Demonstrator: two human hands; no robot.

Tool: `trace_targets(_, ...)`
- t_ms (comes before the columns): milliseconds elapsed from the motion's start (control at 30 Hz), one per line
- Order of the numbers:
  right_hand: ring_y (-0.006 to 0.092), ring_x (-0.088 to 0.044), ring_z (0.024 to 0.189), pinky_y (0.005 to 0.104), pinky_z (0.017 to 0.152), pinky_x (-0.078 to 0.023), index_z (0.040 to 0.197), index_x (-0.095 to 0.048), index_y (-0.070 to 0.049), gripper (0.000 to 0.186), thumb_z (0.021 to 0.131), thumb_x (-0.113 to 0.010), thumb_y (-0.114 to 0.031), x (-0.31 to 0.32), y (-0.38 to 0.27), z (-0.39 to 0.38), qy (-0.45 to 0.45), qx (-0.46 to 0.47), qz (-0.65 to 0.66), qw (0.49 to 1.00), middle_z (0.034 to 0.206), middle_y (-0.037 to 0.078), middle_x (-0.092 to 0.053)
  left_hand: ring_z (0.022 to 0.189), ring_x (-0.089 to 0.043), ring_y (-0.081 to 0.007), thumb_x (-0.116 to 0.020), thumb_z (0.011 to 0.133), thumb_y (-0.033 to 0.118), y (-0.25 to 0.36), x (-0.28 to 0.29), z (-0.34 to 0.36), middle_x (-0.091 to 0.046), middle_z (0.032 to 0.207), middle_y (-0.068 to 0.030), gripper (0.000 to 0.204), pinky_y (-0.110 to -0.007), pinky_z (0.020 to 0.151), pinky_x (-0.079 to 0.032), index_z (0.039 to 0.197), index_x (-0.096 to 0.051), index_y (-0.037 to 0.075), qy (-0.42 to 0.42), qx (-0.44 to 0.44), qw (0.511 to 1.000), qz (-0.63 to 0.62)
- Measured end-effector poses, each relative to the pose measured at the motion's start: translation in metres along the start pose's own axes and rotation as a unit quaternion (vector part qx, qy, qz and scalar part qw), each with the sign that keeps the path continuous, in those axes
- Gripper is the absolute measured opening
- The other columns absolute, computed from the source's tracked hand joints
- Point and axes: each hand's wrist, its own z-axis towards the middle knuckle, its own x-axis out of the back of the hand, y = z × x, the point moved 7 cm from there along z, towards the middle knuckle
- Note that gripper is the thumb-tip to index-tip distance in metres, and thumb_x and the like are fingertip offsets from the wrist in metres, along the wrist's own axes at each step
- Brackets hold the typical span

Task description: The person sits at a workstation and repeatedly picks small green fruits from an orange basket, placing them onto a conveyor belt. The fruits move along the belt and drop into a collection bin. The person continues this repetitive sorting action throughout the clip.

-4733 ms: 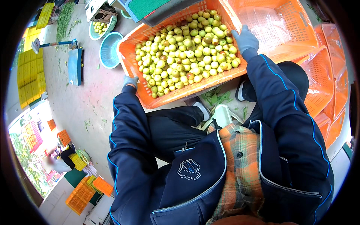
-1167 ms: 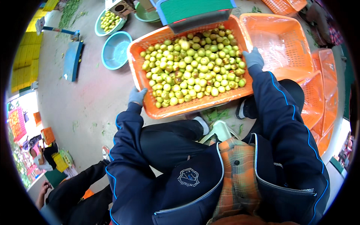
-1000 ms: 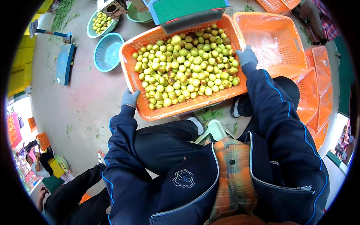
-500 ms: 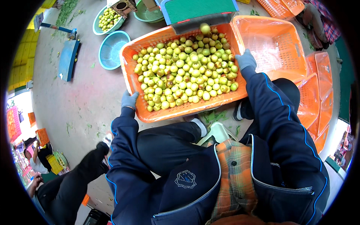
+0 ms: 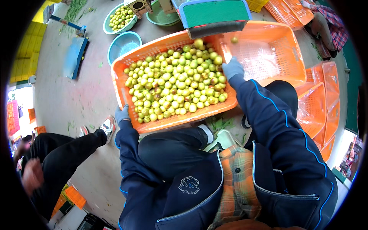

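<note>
An orange plastic crate (image 5: 174,122) with a clear liner lies tilted in front of me, well filled with round yellow-green fruits (image 5: 178,80) that look like jujubes, some with brown patches. My left hand (image 5: 122,114), in a grey glove, grips its near left corner. On the right rim my right hand (image 5: 233,68), gloved alike, is closed round the edge. Above the far side hangs a chute with a green top (image 5: 216,16). A second lined orange crate (image 5: 268,50) stands against the right side, with a single fruit (image 5: 234,40) at its far left.
Blue-green basins (image 5: 123,45) stand at the far left, one holding fruit (image 5: 120,18). Stacked orange crates (image 5: 312,109) are at my right. A blue platform scale (image 5: 75,57) sits on the floor. One person's legs (image 5: 73,147) are at the left, another person (image 5: 326,28) at far right.
The filled crate has shifted left with both my hands on it, away from under the chute. A fruit now shows over the second crate. The person at the left has moved a foot nearer.
</note>
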Motion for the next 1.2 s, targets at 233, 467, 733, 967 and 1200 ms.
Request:
trace_targets(233, 0.0398, -0.067, 0.095, 0.0474, 0.085, -0.052, 0.109, -0.052, 0.004, 0.048, 0.078, -0.062, -0.031, -0.011, 0.000, 0.016, -0.083, 0.052, 0.030, 0.995, 0.102, 0.026, -0.067, 0.103, -0.061, -0.0350, -0.067, 0.086, 0.022, 0.041, 0.025, -0.047, -0.064, 0.116, -0.0207, 0.048, -0.039, 0.091, -0.047, 0.126, -0.055, -0.003, 0.168, 0.026, 0.974, 0.153)
trace_targets(467, 0.0377, -0.068, 0.098, 0.0485, 0.084, -0.052, 0.109, -0.052, 0.005, 0.042, 0.083, -0.056, -0.027, -0.007, 0.003, 0.019, -0.150, 0.060, 0.075, 0.984, 0.106, 0.027, -0.066, 0.115, -0.057, -0.0320, -0.068, 0.086, 0.013, 0.208, -0.081, -0.211, -0.060, 0.125, -0.0184, 0.048, -0.040, 0.101, -0.042, 0.130, -0.054, 0.000, 0.149, -0.266, 0.938, 0.165)
trace_targets(733, 0.0402, -0.066, 0.098, 0.0501, 0.086, -0.050, 0.116, -0.047, 0.007, 0.051, 0.085, -0.056, -0.033, -0.018, 0.015, 0.033, -0.180, 0.124, 0.151, 0.964, 0.105, 0.028, -0.066, 0.119, -0.055, -0.0278, -0.071, 0.088, 0.014, 0.293, -0.214, -0.305, -0.056, 0.129, -0.0157, 0.048, -0.038, 0.102, -0.043, 0.131, -0.054, 0.002, -0.008, -0.361, 0.931, 0.053)
trace_targets(967, 0.0376, -0.061, 0.109, 0.0443, 0.094, -0.046, 0.125, -0.058, -0.006, 0.064, 0.087, -0.055, -0.057, -0.007, 0.091, 0.041, -0.242, 0.240, 0.238, 0.910, 0.120, 0.022, -0.063, 0.123, -0.049, -0.0394, -0.075, 0.081, 0.029, 0.334, -0.289, -0.314, -0.050, 0.134, -0.0237, 0.068, -0.045, 0.104, -0.040, 0.136, -0.045, 0.003, -0.109, -0.409, 0.901, 0.099)
trace_targets(1200, 0.0339, -0.059, 0.114, 0.0401, 0.098, -0.045, 0.131, -0.058, -0.013, 0.071, 0.080, -0.062, -0.063, 0.044, 0.170, 0.009, -0.410, 0.384, -0.014, 0.827, 0.126, 0.019, -0.061, 0.105, -0.062, -0.0336, -0.061, 0.085, 0.040, 0.312, -0.308, -0.329, -0.063, 0.115, -0.0150, 0.052, -0.048, 0.090, -0.047, 0.129, -0.055, 0.013, -0.244, -0.285, 0.883, 0.284)
